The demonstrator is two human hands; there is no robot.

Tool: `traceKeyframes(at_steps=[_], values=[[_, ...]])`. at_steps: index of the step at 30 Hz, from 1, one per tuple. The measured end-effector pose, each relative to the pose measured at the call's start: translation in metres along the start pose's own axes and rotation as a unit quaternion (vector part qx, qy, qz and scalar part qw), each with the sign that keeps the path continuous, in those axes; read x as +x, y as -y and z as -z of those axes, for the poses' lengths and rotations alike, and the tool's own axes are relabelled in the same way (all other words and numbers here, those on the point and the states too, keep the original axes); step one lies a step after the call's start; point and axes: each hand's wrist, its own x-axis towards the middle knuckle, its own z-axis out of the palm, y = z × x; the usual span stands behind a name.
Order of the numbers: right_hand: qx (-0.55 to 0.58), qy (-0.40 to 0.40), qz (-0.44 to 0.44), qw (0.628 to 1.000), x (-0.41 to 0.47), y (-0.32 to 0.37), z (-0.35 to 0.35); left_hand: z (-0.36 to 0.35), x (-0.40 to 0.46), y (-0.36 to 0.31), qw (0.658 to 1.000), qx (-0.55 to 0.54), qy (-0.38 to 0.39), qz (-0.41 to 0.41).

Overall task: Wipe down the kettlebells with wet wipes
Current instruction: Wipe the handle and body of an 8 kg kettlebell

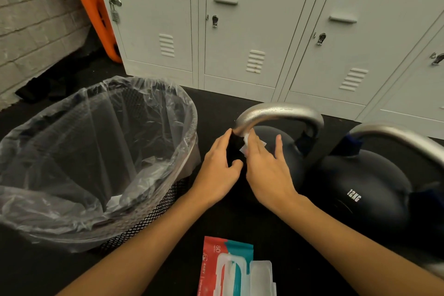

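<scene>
Head view, steeply down, seemingly close

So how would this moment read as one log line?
step: wiping handle | right hand: wipe | left hand: kettlebell | pack: open

"12KG" on right kettlebell (360,187)
</scene>
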Motion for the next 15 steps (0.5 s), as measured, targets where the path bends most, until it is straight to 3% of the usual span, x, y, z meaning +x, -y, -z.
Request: traceKeyframes(at_steps=[3,6,11,15], values=[[-0.113,-0.006,0.033,0.993,-0.012,-0.007,-0.006,0.0,0.0,0.0,1.0,0.001,0.001,-0.001],[-0.143,-0.02,0.056,0.988,-0.018,-0.019,-0.011,0.001,-0.001,0.0,1.0,0.006,0.0,-0.004],[-0.151,-0.045,0.066,0.985,-0.004,-0.027,-0.008,0.003,-0.003,-0.002,1.0,0.016,0.007,-0.009],[-0.09,-0.03,0.073,0.993,0.009,-0.028,-0.007,0.004,-0.002,-0.001,1.0,0.02,0.006,-0.004]])
